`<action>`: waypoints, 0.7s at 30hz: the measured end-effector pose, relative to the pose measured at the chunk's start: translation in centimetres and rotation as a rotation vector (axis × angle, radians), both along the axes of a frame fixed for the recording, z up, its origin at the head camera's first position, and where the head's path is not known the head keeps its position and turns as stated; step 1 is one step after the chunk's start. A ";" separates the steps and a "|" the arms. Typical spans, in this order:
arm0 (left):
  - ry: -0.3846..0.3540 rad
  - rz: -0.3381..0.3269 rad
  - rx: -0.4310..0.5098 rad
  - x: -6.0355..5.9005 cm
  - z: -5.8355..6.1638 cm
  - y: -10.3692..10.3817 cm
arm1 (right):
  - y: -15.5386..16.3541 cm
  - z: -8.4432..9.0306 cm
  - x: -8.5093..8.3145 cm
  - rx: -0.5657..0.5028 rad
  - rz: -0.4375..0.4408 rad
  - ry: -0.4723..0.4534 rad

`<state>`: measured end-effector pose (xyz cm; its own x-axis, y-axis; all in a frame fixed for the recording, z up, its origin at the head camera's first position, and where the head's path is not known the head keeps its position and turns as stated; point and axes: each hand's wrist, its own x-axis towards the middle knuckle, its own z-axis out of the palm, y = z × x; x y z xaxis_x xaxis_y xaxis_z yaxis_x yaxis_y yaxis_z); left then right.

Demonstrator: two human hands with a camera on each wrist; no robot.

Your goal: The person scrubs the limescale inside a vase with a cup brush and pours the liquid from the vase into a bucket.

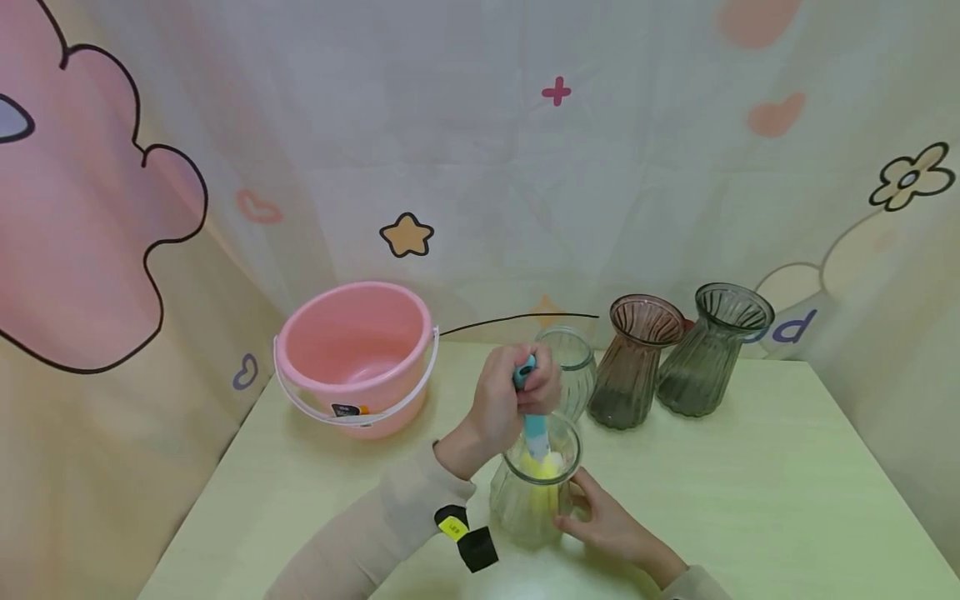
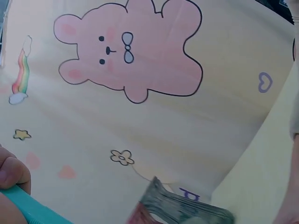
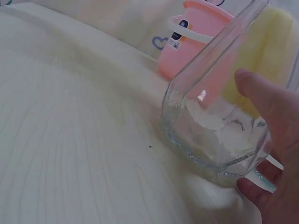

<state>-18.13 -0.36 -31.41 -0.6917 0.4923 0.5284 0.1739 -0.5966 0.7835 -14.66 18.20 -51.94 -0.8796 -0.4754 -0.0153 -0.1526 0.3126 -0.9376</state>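
Note:
My left hand (image 1: 504, 396) grips the turquoise handle (image 1: 536, 429) of a sponge bottle brush, held upright over a clear glass vase (image 1: 517, 504). The brush's yellow sponge head (image 3: 266, 46) is inside the vase, seen through the glass in the right wrist view. Low on the vase's right side, my right hand (image 1: 611, 525) holds the glass with thumb and fingers. In the right wrist view the vase's base is tilted above the table. Part of the left hand (image 2: 13, 170) and the handle (image 2: 35, 210) show at the left wrist view's lower left corner.
A pink bucket (image 1: 352, 379) with a white handle stands at the back left. Behind the held vase is another clear glass vase (image 1: 577, 387). A brownish vase (image 1: 626, 375) and a grey-green vase (image 1: 705, 362) stand to its right. A printed curtain (image 1: 480, 167) hangs behind the table (image 1: 787, 483).

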 end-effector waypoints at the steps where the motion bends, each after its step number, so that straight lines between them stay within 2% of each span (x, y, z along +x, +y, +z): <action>1: 0.010 -0.004 0.005 -0.1 0.5 -0.1 | -0.1 0.0 0.0 0.004 -0.007 0.024; 3: 0.025 -0.016 0.013 -0.1 1.5 -0.4 | -0.2 -0.2 0.0 0.004 -0.020 0.070; 6: 0.055 -0.031 0.028 -0.1 3.0 -0.9 | -0.5 -0.3 -0.1 -0.002 -0.064 0.092; 12: 0.092 -0.049 0.060 0.1 5.1 -1.5 | -1.2 -0.4 0.1 -0.010 -0.162 0.022; 16: 0.103 -0.063 0.068 0.1 5.2 -1.6 | -1.4 -0.3 0.1 -0.029 -0.178 -0.023; 21: 0.082 -0.063 0.073 -0.1 3.9 -1.3 | -1.6 -0.1 0.3 -0.029 -0.187 -0.038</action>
